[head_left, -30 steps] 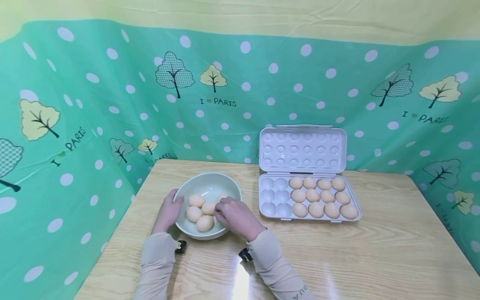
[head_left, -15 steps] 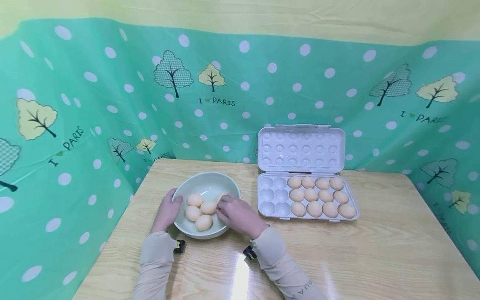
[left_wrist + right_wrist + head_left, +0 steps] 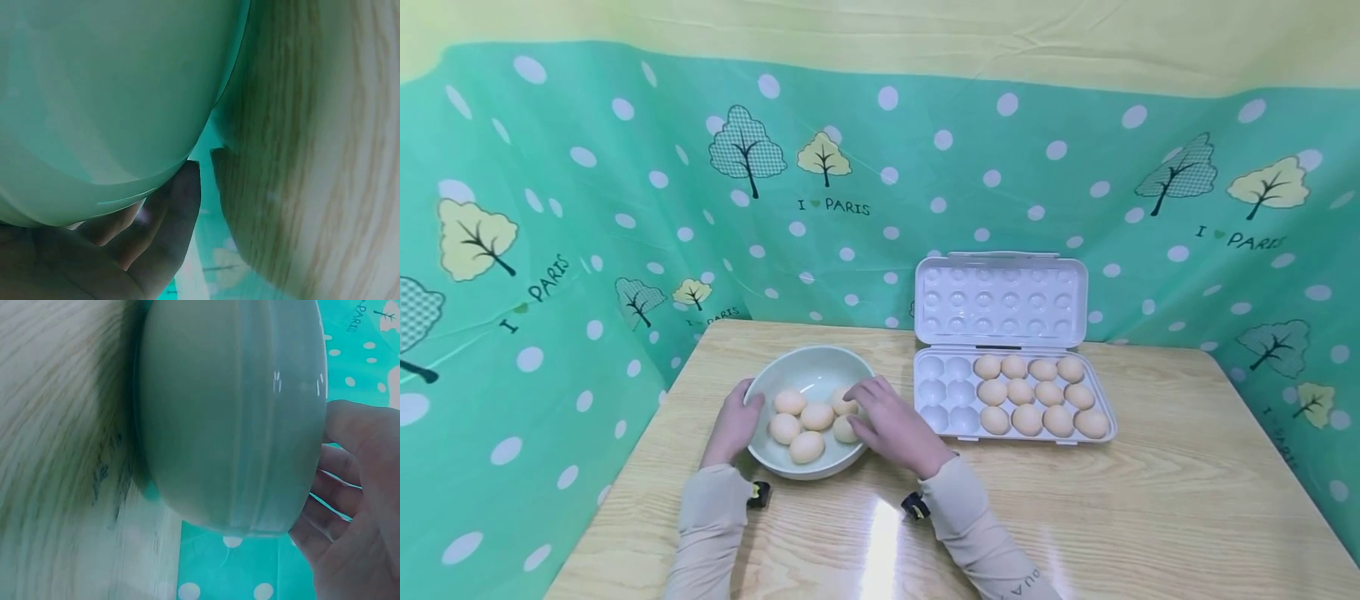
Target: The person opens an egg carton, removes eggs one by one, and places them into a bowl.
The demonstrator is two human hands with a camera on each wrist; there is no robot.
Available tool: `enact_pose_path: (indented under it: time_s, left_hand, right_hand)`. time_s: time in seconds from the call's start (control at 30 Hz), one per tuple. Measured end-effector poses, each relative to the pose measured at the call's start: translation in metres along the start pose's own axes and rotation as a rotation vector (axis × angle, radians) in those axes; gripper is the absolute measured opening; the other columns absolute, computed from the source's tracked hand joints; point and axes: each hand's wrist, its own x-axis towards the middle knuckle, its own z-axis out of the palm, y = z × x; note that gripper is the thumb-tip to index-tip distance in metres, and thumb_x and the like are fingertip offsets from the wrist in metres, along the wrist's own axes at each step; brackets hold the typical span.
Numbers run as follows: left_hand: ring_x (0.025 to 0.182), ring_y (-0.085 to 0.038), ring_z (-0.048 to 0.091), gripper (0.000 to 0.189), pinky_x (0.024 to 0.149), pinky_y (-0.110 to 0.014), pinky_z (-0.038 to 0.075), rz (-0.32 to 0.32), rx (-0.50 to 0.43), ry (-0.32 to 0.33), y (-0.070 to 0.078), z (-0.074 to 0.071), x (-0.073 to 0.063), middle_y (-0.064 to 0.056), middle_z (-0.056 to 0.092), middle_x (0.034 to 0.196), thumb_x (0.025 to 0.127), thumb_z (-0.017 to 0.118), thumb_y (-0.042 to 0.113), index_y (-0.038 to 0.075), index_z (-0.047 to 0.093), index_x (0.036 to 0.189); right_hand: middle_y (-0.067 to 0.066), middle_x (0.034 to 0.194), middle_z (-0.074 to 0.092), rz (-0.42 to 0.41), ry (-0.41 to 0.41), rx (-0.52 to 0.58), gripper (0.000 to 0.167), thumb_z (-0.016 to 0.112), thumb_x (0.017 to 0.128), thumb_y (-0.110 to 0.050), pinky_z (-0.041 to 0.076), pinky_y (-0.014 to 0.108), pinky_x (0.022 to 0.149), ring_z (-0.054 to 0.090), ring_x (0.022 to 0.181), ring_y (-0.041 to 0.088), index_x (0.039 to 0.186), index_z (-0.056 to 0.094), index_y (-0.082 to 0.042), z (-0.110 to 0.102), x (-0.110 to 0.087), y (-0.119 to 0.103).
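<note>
A pale green bowl (image 3: 811,364) stands at the left of the table with several light brown eggs (image 3: 807,447) in it. My left hand (image 3: 736,423) holds the bowl's left side, thumb at the rim; in the left wrist view its fingers (image 3: 181,206) lie along the outer wall. Over the right rim is my right hand (image 3: 895,425), fingers apart and nothing between them. Nearest to its thumb lies one egg (image 3: 845,429), with another egg (image 3: 844,401) just behind. In the right wrist view the right hand (image 3: 356,494) is beside the bowl's rim.
To the right stands a white egg box (image 3: 1017,438) with its lid (image 3: 1002,300) up. Its right columns hold several eggs (image 3: 1027,419); the two left columns have bare hollows (image 3: 933,392). A patterned curtain (image 3: 850,250) surrounds the wooden table (image 3: 1150,517).
My right hand has drawn back to the right and its fingers have spread, uncovering two eggs at the bowl's right side. The left hand has stayed on the bowl.
</note>
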Motion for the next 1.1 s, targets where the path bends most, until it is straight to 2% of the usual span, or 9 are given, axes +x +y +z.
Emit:
enact_pose_path:
  time_s: [0.3,0.47,0.8,1.1]
  left_hand:
    - [0.143,-0.043,0.033,0.049,0.117,-0.057,0.031,0.010,0.012,0.004,0.002,0.000,0.001,-0.025,0.034,0.155,0.106,0.033,0.020,0.003,0.031,0.152]
    - [0.144,-0.044,0.032,0.051,0.116,-0.057,0.031,0.000,0.007,-0.006,0.003,0.000,0.000,-0.025,0.033,0.156,0.106,0.032,0.022,0.004,0.029,0.153]
    - [0.145,-0.044,0.030,0.052,0.117,-0.057,0.030,-0.011,0.001,-0.016,-0.001,-0.001,-0.001,-0.025,0.031,0.157,0.106,0.031,0.022,0.004,0.027,0.154]
    - [0.145,-0.043,0.030,0.051,0.117,-0.057,0.030,-0.002,0.005,-0.002,0.001,-0.001,-0.001,-0.025,0.031,0.157,0.106,0.032,0.020,0.003,0.028,0.153]
  right_hand:
    - [0.005,0.115,0.064,0.058,0.113,0.073,0.023,0.063,0.094,-0.011,0.054,0.032,0.095,0.056,0.110,0.018,0.117,0.062,-0.006,-0.009,-0.005,0.011]
    - [0.003,0.111,0.065,0.081,0.163,0.082,0.022,0.066,0.093,-0.009,0.052,0.034,0.098,0.058,0.111,0.020,0.114,0.064,-0.007,-0.014,-0.012,0.019]
    - [0.008,0.115,0.066,0.135,0.169,0.029,0.028,0.067,0.091,-0.008,0.051,0.037,0.101,0.057,0.114,0.024,0.119,0.062,-0.004,-0.021,-0.022,0.032]
    - [0.011,0.117,0.065,0.245,0.229,0.020,0.027,0.065,0.092,-0.007,0.050,0.041,0.102,0.057,0.115,0.027,0.119,0.062,-0.003,-0.039,-0.032,0.056]
